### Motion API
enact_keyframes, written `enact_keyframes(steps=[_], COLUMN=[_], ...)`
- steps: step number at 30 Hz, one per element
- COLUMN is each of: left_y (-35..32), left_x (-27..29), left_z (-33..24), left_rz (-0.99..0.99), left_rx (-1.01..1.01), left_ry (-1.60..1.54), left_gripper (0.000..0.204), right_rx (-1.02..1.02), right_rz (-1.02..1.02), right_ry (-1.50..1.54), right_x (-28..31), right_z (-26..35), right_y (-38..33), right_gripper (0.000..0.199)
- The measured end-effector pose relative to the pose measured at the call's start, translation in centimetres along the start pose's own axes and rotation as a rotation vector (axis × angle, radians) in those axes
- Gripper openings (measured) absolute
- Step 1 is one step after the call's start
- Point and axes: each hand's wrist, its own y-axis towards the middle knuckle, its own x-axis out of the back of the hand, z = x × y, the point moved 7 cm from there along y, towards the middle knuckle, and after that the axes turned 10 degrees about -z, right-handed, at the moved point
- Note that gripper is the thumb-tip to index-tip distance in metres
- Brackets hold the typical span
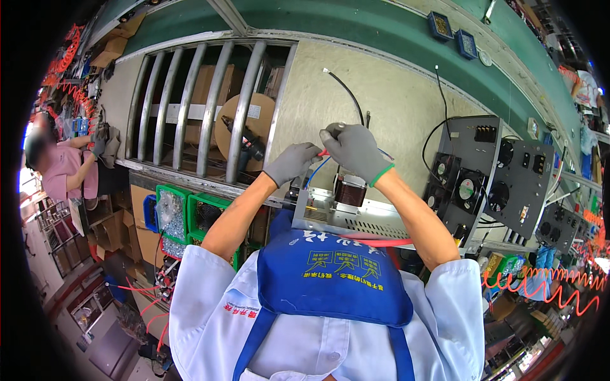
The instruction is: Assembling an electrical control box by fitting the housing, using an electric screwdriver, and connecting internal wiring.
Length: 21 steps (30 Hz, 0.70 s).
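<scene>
Both my hands wear grey gloves and work above a metal chassis with a copper-wound transformer in it. My left hand is closed around a blue wire and a red wire that rise from the chassis. My right hand pinches the same wires from the right, fingers bent, next to a black cable that runs up over the beige bench top.
A grey panel with fans and sockets stands at the right. Roller bars with a cable reel behind them lie at the left, green parts bins below. Another person in pink works far left. Red coiled hoses hang right.
</scene>
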Motion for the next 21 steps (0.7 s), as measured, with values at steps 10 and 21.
enact_keyframes(steps=[10, 21], left_y=[-0.1, -1.5], left_x=[-1.2, -4.0], left_z=[1.6, 4.8], left_rz=[-0.055, 0.141], left_rx=[0.056, 0.522], left_ry=[-0.071, -0.758], left_gripper=[0.022, 0.036], right_rx=[-0.284, -0.267], right_rz=[-0.125, -0.252], right_ry=[0.491, 0.499], right_x=[-1.3, 0.0], right_z=[-1.7, -2.0], right_y=[-4.1, -3.1], right_gripper=[0.028, 0.028])
